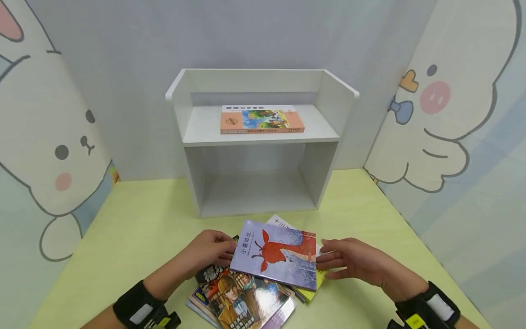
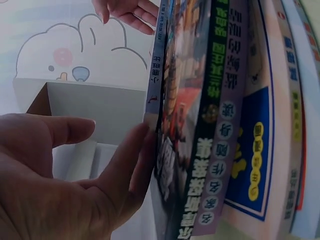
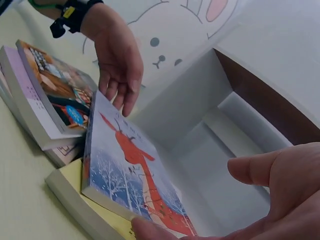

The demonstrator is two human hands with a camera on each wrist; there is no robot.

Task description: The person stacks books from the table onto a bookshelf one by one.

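Note:
A bluish-purple picture book [image 1: 274,254] with a red deer on its cover lies tilted on top of a loose pile of books. At its left edge are the fingertips of my left hand [image 1: 210,250]; the left wrist view shows the thumb standing apart from the book. My right hand [image 1: 356,262] has its fingers spread along the opposite edge, its thumb clear of the cover in the right wrist view. Under the deer book, a glossy comic-style book [image 1: 246,301] sticks out toward the front left. A yellow book [image 3: 75,195] shows beneath its other side.
Behind the pile stands a white two-level shelf [image 1: 260,140]. An orange book [image 1: 262,125] lies flat on its upper level. The yellow table [image 1: 123,246] is bordered by a grey backdrop and cartoon-printed side panels [image 1: 452,137].

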